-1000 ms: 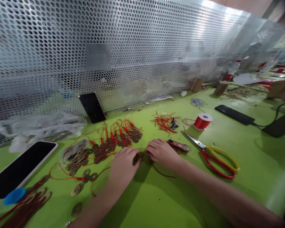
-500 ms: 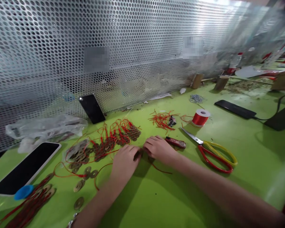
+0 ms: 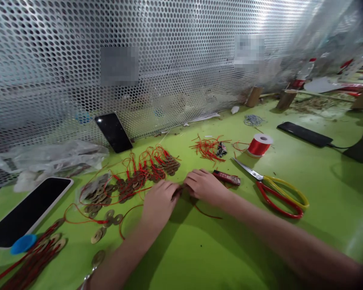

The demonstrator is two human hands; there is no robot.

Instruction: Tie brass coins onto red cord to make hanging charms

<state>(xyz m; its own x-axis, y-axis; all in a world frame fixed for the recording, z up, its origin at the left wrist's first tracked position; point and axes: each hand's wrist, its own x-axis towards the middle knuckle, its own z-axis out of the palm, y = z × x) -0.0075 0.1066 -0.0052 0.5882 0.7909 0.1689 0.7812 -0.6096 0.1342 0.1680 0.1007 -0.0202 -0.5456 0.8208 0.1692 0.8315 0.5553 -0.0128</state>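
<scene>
My left hand (image 3: 159,201) and my right hand (image 3: 204,186) meet fingertip to fingertip low on the green table (image 3: 199,253). Between them they pinch a small brass coin on a red cord (image 3: 204,212); the coin is mostly hidden by my fingers. The cord trails out to the right under my right wrist. Just beyond my left hand lies a heap of brass coins tied with red cord (image 3: 133,181). Loose coins (image 3: 109,219) lie to the left of my left forearm.
Red-and-yellow scissors (image 3: 275,189), a red lighter (image 3: 226,177), a red thread spool (image 3: 259,145) and cord offcuts (image 3: 208,148) lie right of my hands. Phones (image 3: 27,211) (image 3: 113,132) (image 3: 304,133), a plastic bag (image 3: 48,159) and a perforated metal screen (image 3: 169,60) surround the work area.
My hands have stayed together on the coin and cord, fingers shifting slightly. The view has swung a little, so everything sits slightly higher in the picture.
</scene>
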